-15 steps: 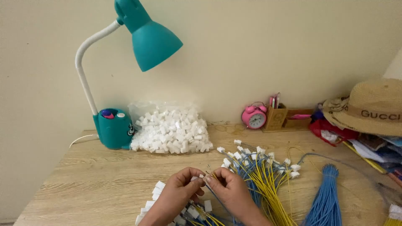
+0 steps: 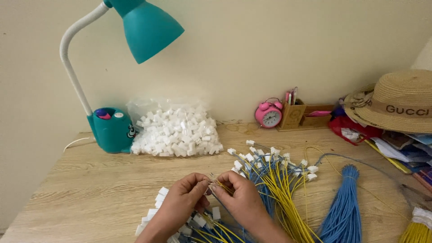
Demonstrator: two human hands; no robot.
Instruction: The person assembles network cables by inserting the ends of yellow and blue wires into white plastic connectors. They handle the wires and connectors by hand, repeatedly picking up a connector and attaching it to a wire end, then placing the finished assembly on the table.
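My left hand (image 2: 182,198) and my right hand (image 2: 240,195) meet at the near middle of the wooden desk (image 2: 81,193), fingertips pinched together on a small white connector (image 2: 209,185) with thin yellow and blue wires. Beneath my hands lies a scatter of loose white connectors (image 2: 155,207). To the right fans out a bundle of yellow and blue wires with white connectors on their ends (image 2: 274,175).
A clear bag of white connectors (image 2: 175,130) sits beside a teal desk lamp (image 2: 112,128) at the back. A pink alarm clock (image 2: 269,114), a wooden pen holder (image 2: 292,114), a straw hat (image 2: 396,101) and a blue wire bundle (image 2: 344,207) are at the right.
My hands stay pinched together on the connector and wires in about the same place on the desk. Nothing else has moved.
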